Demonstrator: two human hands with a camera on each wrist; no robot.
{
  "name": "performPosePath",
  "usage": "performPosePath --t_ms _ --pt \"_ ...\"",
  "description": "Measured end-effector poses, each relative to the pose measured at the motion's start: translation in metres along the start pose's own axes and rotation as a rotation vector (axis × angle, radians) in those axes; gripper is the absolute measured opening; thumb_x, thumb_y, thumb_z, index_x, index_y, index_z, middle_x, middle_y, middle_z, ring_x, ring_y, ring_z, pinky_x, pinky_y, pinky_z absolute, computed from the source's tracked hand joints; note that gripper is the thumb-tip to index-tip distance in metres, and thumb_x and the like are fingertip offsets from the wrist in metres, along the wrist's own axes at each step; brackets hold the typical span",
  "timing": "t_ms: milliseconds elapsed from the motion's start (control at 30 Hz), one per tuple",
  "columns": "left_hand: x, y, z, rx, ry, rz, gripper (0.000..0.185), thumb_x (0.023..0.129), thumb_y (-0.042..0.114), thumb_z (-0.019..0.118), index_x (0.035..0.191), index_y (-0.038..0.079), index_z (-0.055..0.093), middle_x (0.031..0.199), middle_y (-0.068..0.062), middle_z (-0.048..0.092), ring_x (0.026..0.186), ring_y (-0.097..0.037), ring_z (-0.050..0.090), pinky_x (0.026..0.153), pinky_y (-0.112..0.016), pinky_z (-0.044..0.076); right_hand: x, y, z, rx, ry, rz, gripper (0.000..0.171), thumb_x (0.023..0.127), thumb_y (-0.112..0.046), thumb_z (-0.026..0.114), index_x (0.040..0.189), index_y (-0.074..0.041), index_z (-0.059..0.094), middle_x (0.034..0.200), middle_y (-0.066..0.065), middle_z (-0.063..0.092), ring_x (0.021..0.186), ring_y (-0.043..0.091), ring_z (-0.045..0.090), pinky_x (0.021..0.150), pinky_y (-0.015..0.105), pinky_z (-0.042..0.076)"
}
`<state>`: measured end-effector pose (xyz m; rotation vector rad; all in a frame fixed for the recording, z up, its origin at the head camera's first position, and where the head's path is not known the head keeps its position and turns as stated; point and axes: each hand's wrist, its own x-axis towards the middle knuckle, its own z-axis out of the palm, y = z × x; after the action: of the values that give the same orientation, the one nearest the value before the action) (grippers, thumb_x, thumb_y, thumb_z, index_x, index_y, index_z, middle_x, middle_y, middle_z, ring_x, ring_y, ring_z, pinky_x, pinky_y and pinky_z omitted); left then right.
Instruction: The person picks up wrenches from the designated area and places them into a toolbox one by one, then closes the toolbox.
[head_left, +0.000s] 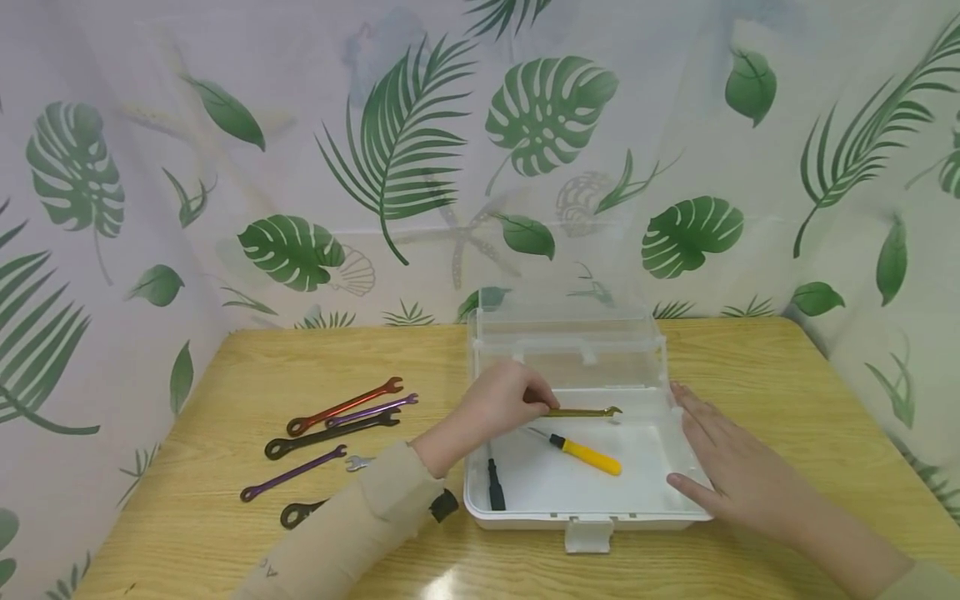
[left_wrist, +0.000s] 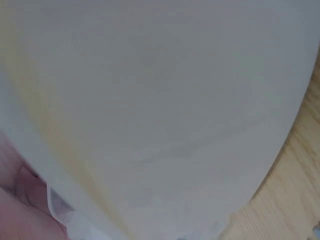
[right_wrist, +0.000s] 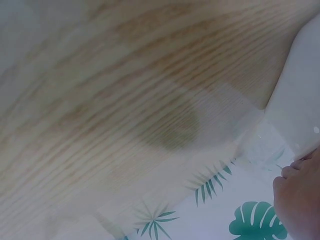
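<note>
Left hand (head_left: 504,400): fingers curled, pinching the slim gold metal wrench (head_left: 585,412) at its left end, frame centre.
Wrench axis: level, pointing right over the open white plastic box (head_left: 675,450).
Right hand (head_left: 731,467): fingers straight, resting on the box's right rim.

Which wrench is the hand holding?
The gold wrench, pinched by the left hand over the white box. The red, purple and black ones lie on the table.

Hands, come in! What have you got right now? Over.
Left hand pinches gold wrench over open white box. Right hand rests flat on box's right rim. Yellow screwdriver and black tool lie below.
</note>
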<state>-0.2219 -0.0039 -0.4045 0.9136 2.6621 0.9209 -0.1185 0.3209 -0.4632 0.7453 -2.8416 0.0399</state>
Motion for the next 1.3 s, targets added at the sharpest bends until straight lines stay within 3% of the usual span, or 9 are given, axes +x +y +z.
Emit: performPosePath --t_ms 200,567,967,1300 --pt "-0.004 0.001 -0.003 0.013 0.014 -0.022 0.011 0.098 0.007 0.076 0.103 0.011 0.085 0.104 -0.003 0.083 0.096 -0.015 0.075 0.079 -0.019 0.058 0.000 0.000 0.001 -0.001 0.018 -0.013 0.095 0.103 -0.048 0.065 0.167 0.005 0.018 0.178 0.018 0.016 0.164 0.005 -0.011 0.124 0.009 -0.016" --pt "-0.009 -0.012 -0.011 -0.081 0.044 -0.032 0.014 0.099 0.008 0.075 0.111 0.007 0.082 0.108 -0.006 0.081 0.098 -0.017 0.075 0.083 -0.024 0.061 0.000 0.002 0.002 0.003 0.026 -0.015 0.094 0.102 -0.047 0.065 0.166 0.006 0.020 0.178 0.019 0.017 0.164 0.003 -0.012 0.124 0.009 -0.015" --pt "-0.021 -0.025 -0.033 -0.142 0.145 -0.014 0.014 0.099 0.006 0.074 0.111 0.006 0.081 0.111 -0.010 0.081 0.100 -0.021 0.076 0.087 -0.027 0.063 0.000 0.001 0.001 0.004 0.024 -0.013 0.094 0.103 -0.047 0.065 0.166 0.006 0.020 0.178 0.018 0.016 0.163 0.002 -0.013 0.123 0.008 -0.016" --pt "-0.035 -0.045 -0.050 -0.177 0.212 -0.050 0.012 0.099 0.007 0.073 0.109 0.005 0.081 0.108 -0.010 0.082 0.100 -0.025 0.077 0.091 -0.035 0.063 0.001 0.002 -0.002 0.011 0.021 -0.012 0.092 0.103 -0.048 0.065 0.164 0.008 0.025 0.178 0.018 0.017 0.165 0.006 -0.009 0.123 0.008 -0.015"
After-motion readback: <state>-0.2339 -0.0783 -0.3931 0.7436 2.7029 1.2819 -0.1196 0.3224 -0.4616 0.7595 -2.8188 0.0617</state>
